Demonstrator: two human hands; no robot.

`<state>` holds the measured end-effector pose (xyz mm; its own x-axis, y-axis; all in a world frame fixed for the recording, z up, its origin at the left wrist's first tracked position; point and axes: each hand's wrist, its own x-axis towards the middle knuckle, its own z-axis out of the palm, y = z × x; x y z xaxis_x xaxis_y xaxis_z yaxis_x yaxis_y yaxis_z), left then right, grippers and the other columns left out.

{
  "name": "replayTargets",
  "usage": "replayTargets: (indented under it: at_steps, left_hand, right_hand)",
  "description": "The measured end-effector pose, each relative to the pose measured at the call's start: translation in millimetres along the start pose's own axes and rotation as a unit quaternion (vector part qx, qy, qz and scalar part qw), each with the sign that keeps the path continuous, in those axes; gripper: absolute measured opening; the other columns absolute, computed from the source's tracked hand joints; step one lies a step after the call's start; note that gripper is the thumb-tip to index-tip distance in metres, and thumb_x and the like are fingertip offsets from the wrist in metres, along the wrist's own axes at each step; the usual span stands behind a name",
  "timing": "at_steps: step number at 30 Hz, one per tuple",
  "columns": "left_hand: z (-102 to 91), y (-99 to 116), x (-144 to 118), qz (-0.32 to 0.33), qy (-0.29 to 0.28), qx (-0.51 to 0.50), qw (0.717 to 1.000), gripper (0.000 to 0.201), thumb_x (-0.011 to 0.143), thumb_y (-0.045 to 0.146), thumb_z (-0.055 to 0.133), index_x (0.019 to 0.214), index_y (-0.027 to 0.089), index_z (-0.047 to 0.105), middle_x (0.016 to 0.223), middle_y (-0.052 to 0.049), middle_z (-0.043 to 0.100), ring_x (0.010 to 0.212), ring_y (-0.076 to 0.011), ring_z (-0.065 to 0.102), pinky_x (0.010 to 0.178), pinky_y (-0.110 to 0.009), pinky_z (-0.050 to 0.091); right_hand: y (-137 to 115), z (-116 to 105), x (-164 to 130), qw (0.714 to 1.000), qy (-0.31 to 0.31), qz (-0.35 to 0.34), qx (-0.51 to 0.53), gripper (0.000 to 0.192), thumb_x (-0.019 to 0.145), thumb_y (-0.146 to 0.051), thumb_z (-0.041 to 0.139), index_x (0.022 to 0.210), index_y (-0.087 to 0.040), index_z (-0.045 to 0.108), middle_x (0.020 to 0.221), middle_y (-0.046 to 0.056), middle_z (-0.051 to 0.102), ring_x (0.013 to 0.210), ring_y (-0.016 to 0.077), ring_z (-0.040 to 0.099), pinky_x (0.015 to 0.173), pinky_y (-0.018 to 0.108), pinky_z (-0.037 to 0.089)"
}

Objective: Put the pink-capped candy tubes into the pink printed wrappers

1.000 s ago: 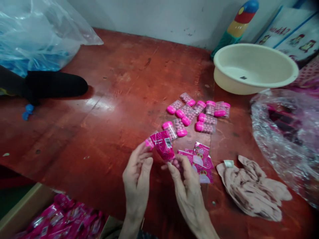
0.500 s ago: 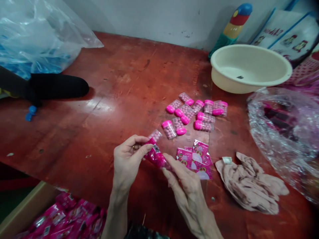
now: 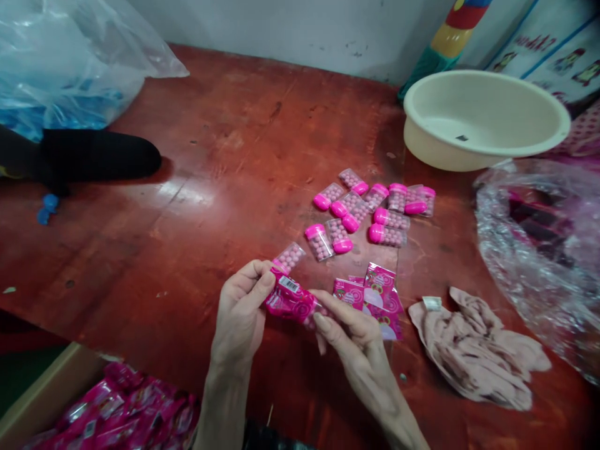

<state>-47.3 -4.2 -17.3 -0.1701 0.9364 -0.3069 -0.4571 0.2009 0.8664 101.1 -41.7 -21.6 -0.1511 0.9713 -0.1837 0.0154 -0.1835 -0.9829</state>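
Note:
My left hand (image 3: pixel 240 310) and my right hand (image 3: pixel 352 337) together grip a pink wrapper packet (image 3: pixel 289 300) low over the red table (image 3: pixel 210 156); a small clear tube appears to sit inside it. Just beyond my left fingers lies one clear tube of pink beads with a pink cap (image 3: pixel 289 257). A heap of several such pink-capped tubes (image 3: pixel 370 212) lies further out. Flat pink wrappers (image 3: pixel 377 294) are stacked on the table to the right of my right hand.
A cream basin (image 3: pixel 485 119) stands at the back right, a clear bag of pink goods (image 3: pixel 539 250) beside it. A crumpled beige cloth (image 3: pixel 478 350) lies right. A cardboard box of pink packets (image 3: pixel 117 412) sits bottom left. A blue-filled plastic bag (image 3: pixel 60 69) and black object (image 3: pixel 94 156) are left.
The packet has turned from upright to lying sideways between my hands, which dropped lower. One loose tube now lies on the table just past my left fingers.

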Motion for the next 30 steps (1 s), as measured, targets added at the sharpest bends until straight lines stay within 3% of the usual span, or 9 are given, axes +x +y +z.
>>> replayTargets:
  at_steps: [4, 8, 10, 12, 14, 17, 25, 30]
  left_hand:
    - [4.0, -4.1, -0.9, 0.025, 0.021, -0.006, 0.999, 0.013, 0.07, 0.02, 0.068, 0.064, 0.014, 0.057, 0.067, 0.0, 0.057, 0.058, -0.0093, 0.051, 0.054, -0.018, 0.043]
    - [2.9, -12.5, -0.5, 0.049, 0.045, -0.025, 0.998, 0.019, 0.07, 0.031, 0.069, 0.07, 0.015, 0.06, 0.073, -0.001, 0.061, 0.062, -0.0103, 0.055, 0.058, -0.019, 0.045]
    - [0.2, -15.7, -0.4, 0.023, 0.024, -0.021, 0.999, 0.036, 0.063, 0.042, 0.073, 0.085, 0.015, 0.063, 0.077, -0.003, 0.064, 0.063, -0.013, 0.058, 0.056, -0.022, 0.047]
    - [-2.3, -17.4, -0.9, -0.027, -0.013, 0.003, 1.0, 0.051, 0.054, 0.04, 0.079, 0.095, 0.014, 0.064, 0.076, -0.004, 0.066, 0.06, -0.0138, 0.058, 0.052, -0.022, 0.046]
    - [-2.9, -18.2, -1.8, -0.072, -0.031, 0.031, 0.996, 0.039, 0.052, 0.027, 0.082, 0.086, 0.012, 0.068, 0.066, -0.002, 0.066, 0.054, -0.0119, 0.057, 0.05, -0.02, 0.045]
    - [1.6, -19.3, -2.6, -0.085, -0.006, 0.027, 0.996, 0.016, 0.055, 0.018, 0.079, 0.065, 0.011, 0.068, 0.054, 0.0, 0.063, 0.047, -0.0099, 0.055, 0.048, -0.019, 0.045]
    - [16.7, -29.4, -5.0, -0.033, 0.085, -0.042, 0.995, 0.011, 0.063, 0.021, 0.072, 0.065, 0.015, 0.064, 0.056, 0.003, 0.062, 0.047, -0.0077, 0.054, 0.049, -0.019, 0.046]
    - [19.1, -35.5, -7.4, 0.0, 0.128, -0.078, 0.989, 0.011, 0.066, 0.019, 0.071, 0.065, 0.016, 0.061, 0.059, 0.004, 0.062, 0.05, -0.0066, 0.055, 0.052, -0.017, 0.046]
  right_hand:
    - [3.3, 2.4, 1.0, 0.998, -0.006, 0.024, 0.06, 0.029, 0.088, -0.03, 0.052, 0.114, -0.024, 0.061, 0.068, -0.002, 0.055, 0.052, 0.0093, 0.045, 0.051, 0.023, 0.04]
    - [5.6, 4.7, -1.8, 0.997, 0.038, -0.025, -0.058, 0.029, 0.089, -0.027, 0.05, 0.117, -0.027, 0.059, 0.071, -0.001, 0.057, 0.055, 0.0113, 0.05, 0.056, 0.025, 0.042]
    - [6.1, 3.2, -3.1, 0.993, 0.04, -0.038, -0.107, 0.03, 0.09, -0.026, 0.048, 0.118, -0.027, 0.057, 0.078, 0.001, 0.06, 0.059, 0.0127, 0.052, 0.058, 0.026, 0.044]
    - [6.2, 0.6, -3.5, 0.99, 0.018, -0.048, -0.135, 0.031, 0.09, -0.025, 0.046, 0.12, -0.028, 0.054, 0.084, 0.002, 0.061, 0.063, 0.014, 0.054, 0.061, 0.027, 0.045]
    - [6.4, -1.4, -3.4, 0.987, 0.002, -0.058, -0.149, 0.033, 0.09, -0.025, 0.046, 0.122, -0.028, 0.052, 0.083, 0.001, 0.061, 0.065, 0.0148, 0.056, 0.064, 0.028, 0.046]
    - [7.6, -0.2, -3.3, 0.987, 0.023, -0.059, -0.149, 0.031, 0.09, -0.025, 0.046, 0.12, -0.028, 0.054, 0.074, 0.0, 0.059, 0.064, 0.015, 0.057, 0.065, 0.029, 0.047]
    - [12.2, 15.6, -5.7, 0.989, 0.092, -0.056, -0.102, 0.03, 0.089, -0.021, 0.046, 0.118, -0.023, 0.055, 0.09, 0.005, 0.067, 0.074, 0.0176, 0.064, 0.063, 0.029, 0.052]
    - [11.9, 20.1, -4.9, 0.974, 0.097, -0.135, -0.155, 0.034, 0.088, -0.013, 0.046, 0.121, -0.022, 0.051, 0.092, 0.005, 0.067, 0.083, 0.0179, 0.064, 0.069, 0.028, 0.053]
